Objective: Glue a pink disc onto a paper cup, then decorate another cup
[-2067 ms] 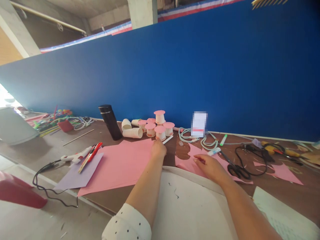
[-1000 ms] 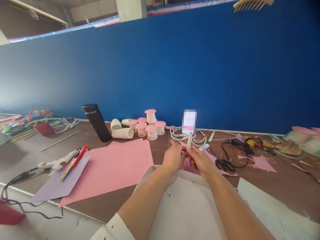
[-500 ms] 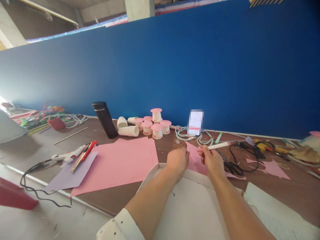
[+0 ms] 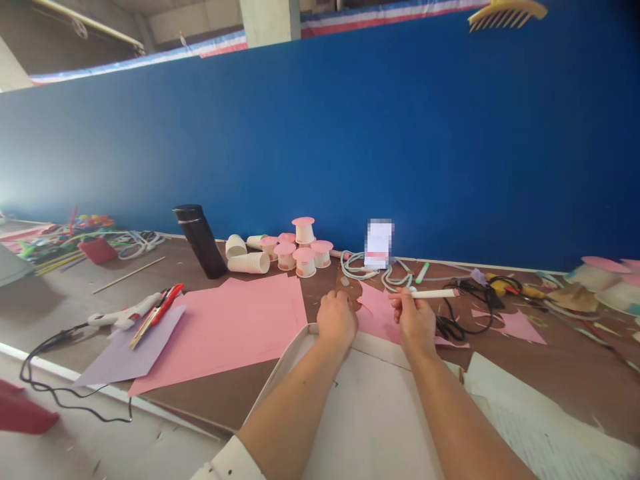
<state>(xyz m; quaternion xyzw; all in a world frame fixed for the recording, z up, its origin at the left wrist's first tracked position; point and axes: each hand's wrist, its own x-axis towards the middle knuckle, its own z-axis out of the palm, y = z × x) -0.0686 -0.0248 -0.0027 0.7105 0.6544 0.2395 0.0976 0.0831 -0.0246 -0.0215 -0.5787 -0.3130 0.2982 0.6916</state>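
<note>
right hand (image 4: 419,325) gripping a slim white marker (image 4: 434,293), thumb and fingers closed around it, the barrel lying nearly level above the table (image 4: 210,403), pink end pointing left! over to the left hand (image 4: 338,321): fingers curled in, knuckles up, and whether anything sits inside, i cannot tell. between the two hands lies a cut piece of pink paper (image 4: 379,313). behind them, a cluster of paper cups (image 4: 305,264) wears pink discs, one cup perched on top, with a pale phone-like object (image 4: 379,241) to its right. out left, a big pink sheet (image 4: 240,320), and a red cutter (image 4: 159,310) resting on a lilac sheet (image 4: 133,360).
</note>
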